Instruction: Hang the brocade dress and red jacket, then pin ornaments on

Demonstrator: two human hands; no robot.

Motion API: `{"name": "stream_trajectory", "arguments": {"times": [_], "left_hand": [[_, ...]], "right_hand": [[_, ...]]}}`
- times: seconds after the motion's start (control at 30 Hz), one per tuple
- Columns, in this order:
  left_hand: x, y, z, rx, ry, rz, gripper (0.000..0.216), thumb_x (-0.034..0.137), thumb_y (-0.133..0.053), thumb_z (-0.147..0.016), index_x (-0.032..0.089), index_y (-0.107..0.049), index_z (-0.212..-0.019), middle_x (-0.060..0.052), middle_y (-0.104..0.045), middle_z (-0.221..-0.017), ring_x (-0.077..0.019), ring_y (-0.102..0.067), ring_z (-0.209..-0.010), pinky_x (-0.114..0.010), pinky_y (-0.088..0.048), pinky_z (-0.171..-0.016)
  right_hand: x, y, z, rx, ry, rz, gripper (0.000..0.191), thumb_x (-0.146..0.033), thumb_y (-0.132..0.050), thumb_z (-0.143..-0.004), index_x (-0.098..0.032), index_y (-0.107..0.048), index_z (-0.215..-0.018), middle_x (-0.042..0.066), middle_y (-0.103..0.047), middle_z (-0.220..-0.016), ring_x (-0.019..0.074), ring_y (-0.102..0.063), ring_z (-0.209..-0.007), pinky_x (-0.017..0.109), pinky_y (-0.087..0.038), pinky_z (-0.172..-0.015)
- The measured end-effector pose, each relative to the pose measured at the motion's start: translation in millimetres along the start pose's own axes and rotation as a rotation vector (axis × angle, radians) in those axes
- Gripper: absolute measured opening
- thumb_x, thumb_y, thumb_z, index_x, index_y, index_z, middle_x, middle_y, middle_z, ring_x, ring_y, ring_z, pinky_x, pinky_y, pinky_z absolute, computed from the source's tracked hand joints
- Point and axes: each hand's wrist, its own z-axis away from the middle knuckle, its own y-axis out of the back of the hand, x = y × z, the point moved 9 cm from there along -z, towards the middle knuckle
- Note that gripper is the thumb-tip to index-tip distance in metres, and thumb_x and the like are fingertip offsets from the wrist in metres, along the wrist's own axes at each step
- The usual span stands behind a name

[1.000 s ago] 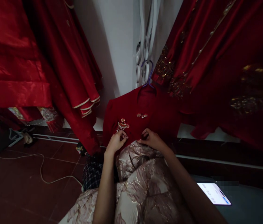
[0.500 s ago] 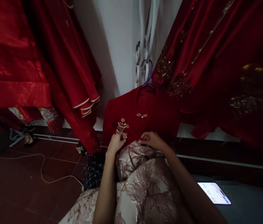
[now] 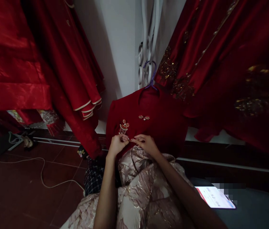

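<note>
A red jacket hangs on a purple hanger in front of me. Over its lower front, my left hand pinches one end of a small beaded fastening. From the other side my right hand has its fingers closed at the same fastening, so the fingertips of both hands almost meet there. Just above my left hand is a fan-shaped beaded ornament with hanging strands. A similar beaded clasp sits higher on the jacket's front. Patterned pale fabric covers my lap below.
Red garments hang at the left, and embroidered red ones at the right. A lit phone lies on a dark grey surface by my right arm. A white cable runs across the tiled floor. Shoes stand at the far left.
My right hand has moved left to meet my left hand, and both now pinch at the beaded fastening. My left hand has barely shifted.
</note>
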Motion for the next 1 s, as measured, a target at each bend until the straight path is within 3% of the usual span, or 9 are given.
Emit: {"name": "stream_trajectory", "arguments": {"times": [0.33, 0.57, 0.83, 1.0], "left_hand": [[-7, -9, -1, -0.03, 0.017, -0.009, 0.013, 0.017, -0.063, -0.066, 0.014, -0.063, -0.079, -0.005, -0.069, -0.076, -0.0127, -0.065, -0.071, -0.025, -0.052, -0.07], [-8, -11, -1, -0.006, 0.039, -0.045, 0.014, 0.019, -0.065, -0.065, 0.013, -0.064, -0.078, -0.005, -0.069, -0.075, -0.0131, -0.066, -0.07, -0.024, -0.052, -0.068], [-12, -8, -1, -0.015, 0.032, -0.083, 0.013, 0.021, -0.063, -0.069, 0.014, -0.068, -0.078, -0.006, -0.07, -0.077, -0.014, -0.065, -0.07, -0.025, -0.051, -0.068], [-13, -12, -2, -0.044, -0.001, -0.008, 0.013, 0.013, -0.06, -0.069, 0.014, -0.065, -0.081, -0.004, -0.069, -0.078, -0.0127, -0.064, -0.072, -0.025, -0.05, -0.07]], "right_hand": [[2, 1, 3, 0.192, 0.132, 0.189, 0.021, -0.038, -0.063, -0.072, -0.019, -0.066, -0.081, 0.004, -0.07, -0.079, 0.0166, -0.065, -0.068, 0.029, -0.052, -0.064], [-1, -5, 9, 0.212, 0.211, 0.266, 0.021, -0.038, -0.058, -0.075, -0.018, -0.063, -0.081, 0.005, -0.067, -0.082, 0.0132, -0.06, -0.063, 0.024, -0.049, -0.056], [-4, -6, 12, 0.227, 0.225, 0.29, 0.021, -0.037, -0.056, -0.077, -0.018, -0.061, -0.085, 0.005, -0.064, -0.081, 0.0129, -0.058, -0.066, 0.024, -0.048, -0.058], [-1, -6, 11, 0.241, 0.218, 0.276, 0.027, -0.034, -0.056, -0.075, -0.018, -0.052, -0.096, 0.003, -0.057, -0.079, 0.0111, -0.054, -0.059, 0.024, -0.047, -0.055]]}}
